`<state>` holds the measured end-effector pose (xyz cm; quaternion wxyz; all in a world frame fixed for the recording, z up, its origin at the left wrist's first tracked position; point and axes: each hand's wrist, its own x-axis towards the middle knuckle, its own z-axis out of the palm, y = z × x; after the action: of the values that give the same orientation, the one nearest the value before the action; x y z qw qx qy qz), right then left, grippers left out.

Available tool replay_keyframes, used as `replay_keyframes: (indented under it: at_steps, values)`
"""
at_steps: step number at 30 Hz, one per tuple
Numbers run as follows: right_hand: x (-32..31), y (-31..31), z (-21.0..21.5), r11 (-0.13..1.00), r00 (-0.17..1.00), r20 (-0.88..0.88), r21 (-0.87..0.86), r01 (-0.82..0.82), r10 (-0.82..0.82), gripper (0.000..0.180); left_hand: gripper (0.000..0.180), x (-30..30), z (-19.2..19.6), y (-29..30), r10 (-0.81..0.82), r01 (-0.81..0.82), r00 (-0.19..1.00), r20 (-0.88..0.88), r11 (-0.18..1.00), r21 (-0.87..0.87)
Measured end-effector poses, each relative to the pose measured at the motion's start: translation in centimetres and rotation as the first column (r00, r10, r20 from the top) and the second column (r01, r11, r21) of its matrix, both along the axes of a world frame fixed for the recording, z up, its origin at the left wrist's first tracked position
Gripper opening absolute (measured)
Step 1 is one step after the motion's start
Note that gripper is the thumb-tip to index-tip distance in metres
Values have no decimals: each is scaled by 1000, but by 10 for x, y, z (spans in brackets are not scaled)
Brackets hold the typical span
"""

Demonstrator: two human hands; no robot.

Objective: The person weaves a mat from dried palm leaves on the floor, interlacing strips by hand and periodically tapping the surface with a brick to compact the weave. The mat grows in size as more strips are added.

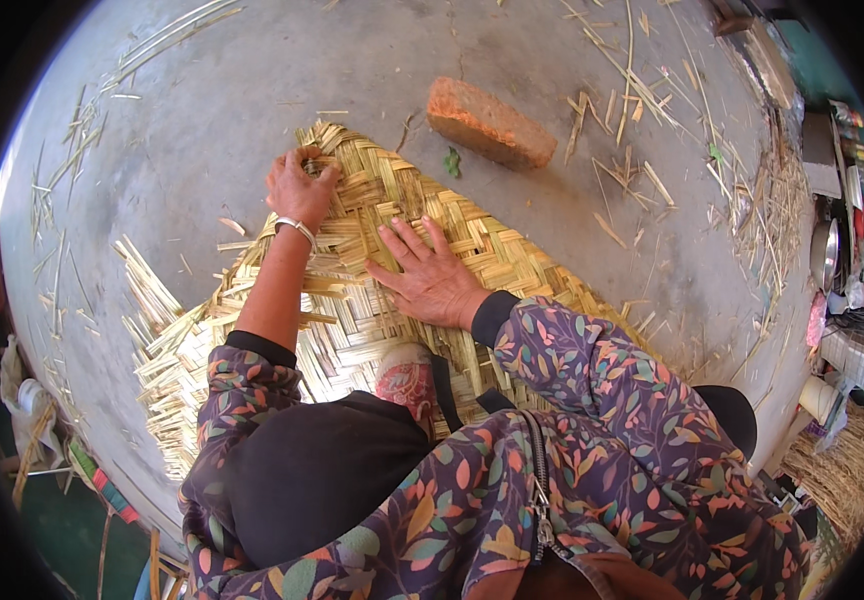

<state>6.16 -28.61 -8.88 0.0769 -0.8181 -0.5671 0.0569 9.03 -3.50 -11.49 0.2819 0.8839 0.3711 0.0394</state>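
Observation:
A woven mat of yellow-green split strips [482,235] lies on the floor before me, its far end narrowing to a corner. At that corner's left edge my left hand [302,188] is closed, fingers bent and pinching strip ends; the exact strips are partly hidden by the fingers. My right hand [432,278] lies flat on the weave, fingers spread, pressing near the middle. Loose strip ends [152,290] stick out along the mat's left side. My foot in a red patterned covering [407,380] rests on the near part of the mat.
An orange brick [492,122] lies on the grey floor [352,60] beyond the mat's right edge. Scattered straw pieces [642,100] lie at the far right, with a straw heap [777,200] near the wall. A bundle of dry fibres [842,460] stands at the lower right.

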Motion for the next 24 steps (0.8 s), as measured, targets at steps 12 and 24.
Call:
replay_keyframes:
  at_steps: [12,24]
  values:
    - [-23,25,-6,990,978,-168,42,134,-125,62,49,-11,8,6,53,-49,993,-109,998,38]
    - [-26,37,-2,956,934,-299,157,249,-194,47,47,-18,5,20,17,-20,995,-98,999,-34]
